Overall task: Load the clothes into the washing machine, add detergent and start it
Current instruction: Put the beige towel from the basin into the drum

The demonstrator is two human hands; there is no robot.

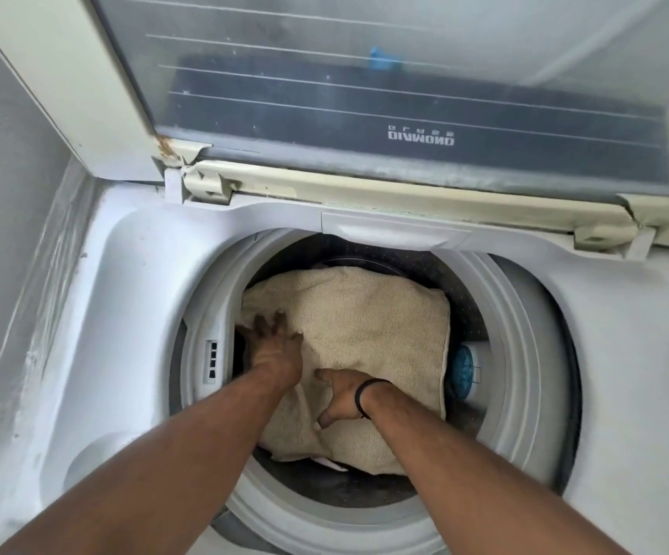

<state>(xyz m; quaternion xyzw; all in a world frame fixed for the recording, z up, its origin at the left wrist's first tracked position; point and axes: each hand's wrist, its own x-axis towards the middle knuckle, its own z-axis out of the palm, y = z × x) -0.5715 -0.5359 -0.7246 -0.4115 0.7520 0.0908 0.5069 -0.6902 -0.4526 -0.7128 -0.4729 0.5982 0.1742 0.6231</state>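
A beige towel [369, 326] lies spread over the drum opening of a white top-loading washing machine [132, 298]. My left hand [273, 346] rests flat on the towel's left edge, fingers apart, beside the drum's inner ring. My right hand [343, 400], with a black band at the wrist, presses on the towel's lower middle, fingers spread and partly sunk into a fold. A bit of white cloth [331, 463] peeks out under the towel's near edge. No detergent is in view.
The glass lid [365, 94] stands raised behind the drum, its hinges cracked and yellowed. A blue round filter [463, 368] sits on the drum's right inner wall. A grey wall [0, 194] runs close along the machine's left side.
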